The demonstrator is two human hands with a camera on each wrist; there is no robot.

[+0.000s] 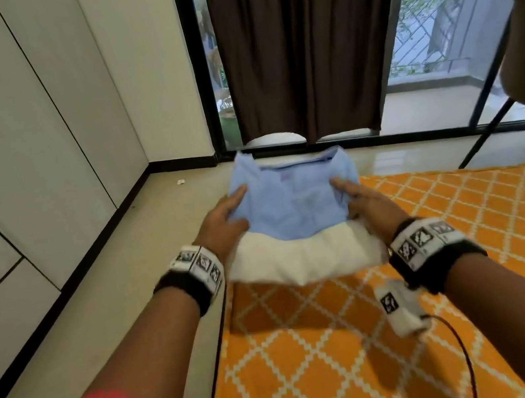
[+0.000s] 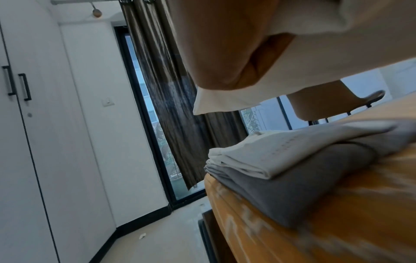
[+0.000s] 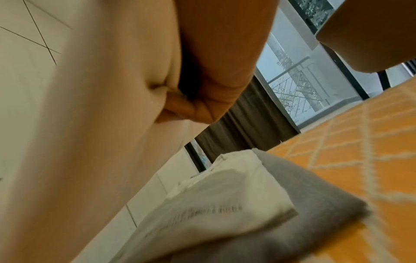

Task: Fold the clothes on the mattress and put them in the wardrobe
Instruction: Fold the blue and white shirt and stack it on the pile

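Stack of two folded garments, light blue shirt (image 1: 292,200) on top of white folded garment (image 1: 305,257), held up over the near-left corner of the orange lattice-print mattress (image 1: 406,279). Left hand (image 1: 223,221) clamps the stack's 9 o'clock edge, thumb on top of the blue shirt and fingers underneath per the left wrist view; right hand (image 1: 370,199) grips the 3 o'clock edge the same way. Second folded pile, white cloth (image 2: 270,156) over grey cloth (image 2: 303,186), sits on the mattress edge below. Likely step: carry the stack to the white wardrobe (image 1: 17,135) at 9 to 10 o'clock. Keep it level, squeeze evenly so the shirt doesn't slide off, and support the sagging white middle.
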